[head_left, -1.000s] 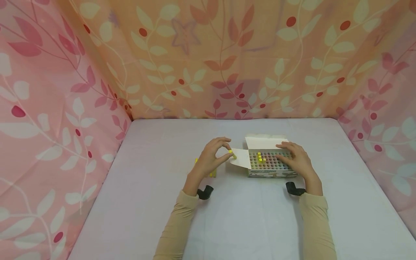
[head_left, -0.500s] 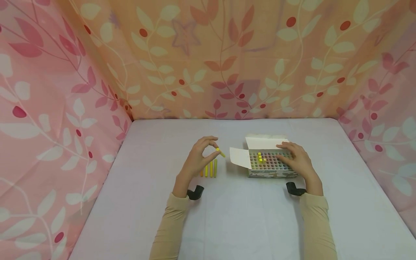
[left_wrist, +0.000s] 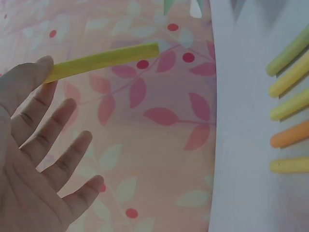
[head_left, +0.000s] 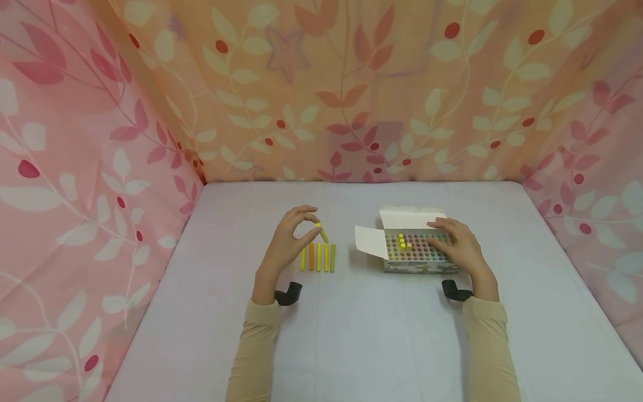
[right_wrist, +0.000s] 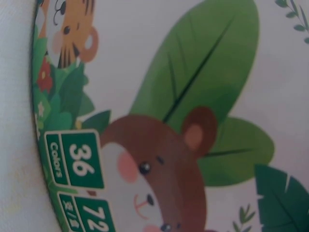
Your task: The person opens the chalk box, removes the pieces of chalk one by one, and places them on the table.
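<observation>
My left hand [head_left: 284,239] pinches a yellow stick of chalk [left_wrist: 108,62] by one end between thumb and index finger. Its other fingers are spread apart in the left wrist view. The stick slants down above a row of several chalk sticks lying side by side, yellow, greenish and one orange [head_left: 311,257]. To the right stands an open cardboard box [head_left: 421,268] filled with upright chalk in rows of holes. A few yellow sticks [head_left: 402,245] poke up at its left. My right hand [head_left: 461,245] rests on the box's right end, fingers toward the back flap, thumb over the chalk tops.
The box's side flap [head_left: 370,242] and back flap [head_left: 412,219] are folded out. Its printed front [right_wrist: 154,159] shows a bear and "36 Colors". A white cloth [head_left: 382,340] covers the table, with flowered curtains [head_left: 311,100] around it.
My left hand has moved left from the box's side flap with the pinched yellow chalk, to above the row of sticks. The right hand has stayed on the box.
</observation>
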A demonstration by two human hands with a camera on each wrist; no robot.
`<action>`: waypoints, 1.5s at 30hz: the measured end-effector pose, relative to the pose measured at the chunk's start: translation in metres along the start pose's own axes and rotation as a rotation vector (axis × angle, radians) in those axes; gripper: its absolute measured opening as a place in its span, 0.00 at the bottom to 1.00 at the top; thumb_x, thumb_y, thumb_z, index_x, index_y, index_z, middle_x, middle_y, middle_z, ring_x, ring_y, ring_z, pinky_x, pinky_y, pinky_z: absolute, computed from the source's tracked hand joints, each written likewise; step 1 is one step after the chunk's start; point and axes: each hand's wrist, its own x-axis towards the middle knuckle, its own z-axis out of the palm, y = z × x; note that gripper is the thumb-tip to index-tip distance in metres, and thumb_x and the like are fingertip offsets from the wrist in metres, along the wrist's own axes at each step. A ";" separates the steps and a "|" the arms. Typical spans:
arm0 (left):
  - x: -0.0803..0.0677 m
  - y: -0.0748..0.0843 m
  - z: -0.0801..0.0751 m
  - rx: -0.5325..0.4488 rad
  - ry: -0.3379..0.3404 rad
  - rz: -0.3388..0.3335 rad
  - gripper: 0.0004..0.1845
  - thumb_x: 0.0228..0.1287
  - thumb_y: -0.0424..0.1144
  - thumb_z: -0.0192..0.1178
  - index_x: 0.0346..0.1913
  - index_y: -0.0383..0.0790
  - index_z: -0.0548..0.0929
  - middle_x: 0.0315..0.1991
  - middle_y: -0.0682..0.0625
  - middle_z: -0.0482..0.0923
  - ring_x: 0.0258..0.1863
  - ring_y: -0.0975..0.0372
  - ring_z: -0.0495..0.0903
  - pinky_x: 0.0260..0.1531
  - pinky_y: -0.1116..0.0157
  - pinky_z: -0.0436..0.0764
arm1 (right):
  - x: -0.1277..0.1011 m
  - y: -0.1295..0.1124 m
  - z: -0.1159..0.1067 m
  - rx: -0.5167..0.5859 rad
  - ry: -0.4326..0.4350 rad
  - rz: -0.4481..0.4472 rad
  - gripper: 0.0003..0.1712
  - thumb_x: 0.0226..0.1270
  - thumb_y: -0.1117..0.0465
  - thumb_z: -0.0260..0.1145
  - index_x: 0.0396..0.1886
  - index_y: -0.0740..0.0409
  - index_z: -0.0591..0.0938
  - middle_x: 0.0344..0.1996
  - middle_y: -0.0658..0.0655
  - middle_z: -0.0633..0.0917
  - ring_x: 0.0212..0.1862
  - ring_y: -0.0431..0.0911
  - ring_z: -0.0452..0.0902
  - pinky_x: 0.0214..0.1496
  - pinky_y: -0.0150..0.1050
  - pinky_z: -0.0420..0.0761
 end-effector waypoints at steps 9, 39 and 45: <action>-0.007 -0.016 -0.015 0.086 -0.041 -0.108 0.06 0.58 0.41 0.64 0.37 0.47 0.80 0.57 0.50 0.73 0.64 0.57 0.62 0.64 0.53 0.60 | 0.002 0.000 0.000 -0.003 -0.015 0.023 0.25 0.59 0.50 0.67 0.55 0.54 0.78 0.60 0.65 0.71 0.61 0.66 0.59 0.59 0.66 0.57; -0.025 -0.055 -0.025 0.239 -0.257 -0.409 0.10 0.61 0.43 0.61 0.38 0.39 0.82 0.55 0.42 0.75 0.56 0.46 0.71 0.55 0.48 0.68 | 0.002 -0.003 -0.002 0.004 -0.018 0.010 0.24 0.61 0.51 0.65 0.55 0.55 0.77 0.60 0.65 0.70 0.61 0.66 0.59 0.57 0.66 0.58; -0.022 -0.066 -0.011 0.305 -0.221 -0.420 0.11 0.61 0.44 0.61 0.38 0.39 0.83 0.53 0.42 0.76 0.57 0.47 0.71 0.58 0.49 0.66 | 0.002 -0.002 -0.002 0.010 -0.022 0.020 0.24 0.61 0.50 0.65 0.55 0.55 0.77 0.61 0.65 0.70 0.61 0.66 0.59 0.57 0.66 0.58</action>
